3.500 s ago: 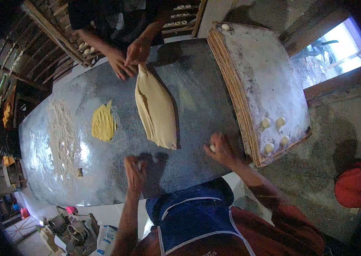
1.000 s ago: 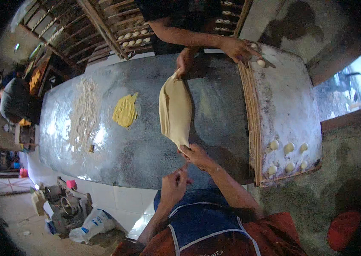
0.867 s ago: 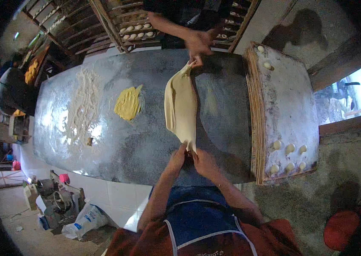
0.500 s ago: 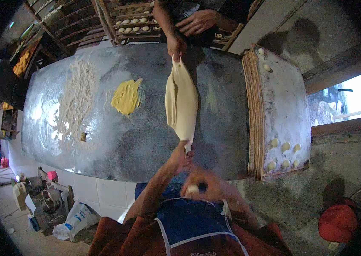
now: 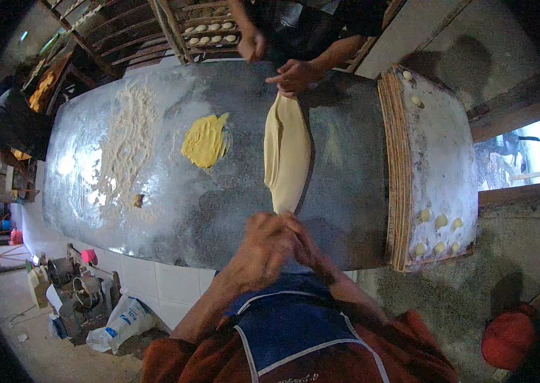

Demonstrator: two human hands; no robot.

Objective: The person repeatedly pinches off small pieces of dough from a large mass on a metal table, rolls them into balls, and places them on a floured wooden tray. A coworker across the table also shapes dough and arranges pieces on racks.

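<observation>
A long, pale piece of dough (image 5: 290,150) with a lengthwise fold stretches from the far side of the dark table (image 5: 231,210) toward me. At its near end my left hand (image 5: 260,249) and my right hand (image 5: 303,241) come together, closed around the tapered tip. Motion smears the left fingers, and the tip itself is hidden between the hands. A co-worker's hand (image 5: 295,76) touches the far end, while that person's other hand (image 5: 252,46) hangs curled beside it.
Yellow paste (image 5: 206,142) and scattered flour (image 5: 128,137) lie on the table's left half. Stacked boards (image 5: 432,163) at right carry several small dough balls (image 5: 441,221). Behind, a rack (image 5: 184,48) holds more. Another person (image 5: 18,124) bends at the far left. A red object (image 5: 509,341) sits lower right.
My right hand, which was drawn back with a small pale lump, has moved up to the dough's tip beside my left. The co-worker has swapped hands at the far end. A person has appeared at left.
</observation>
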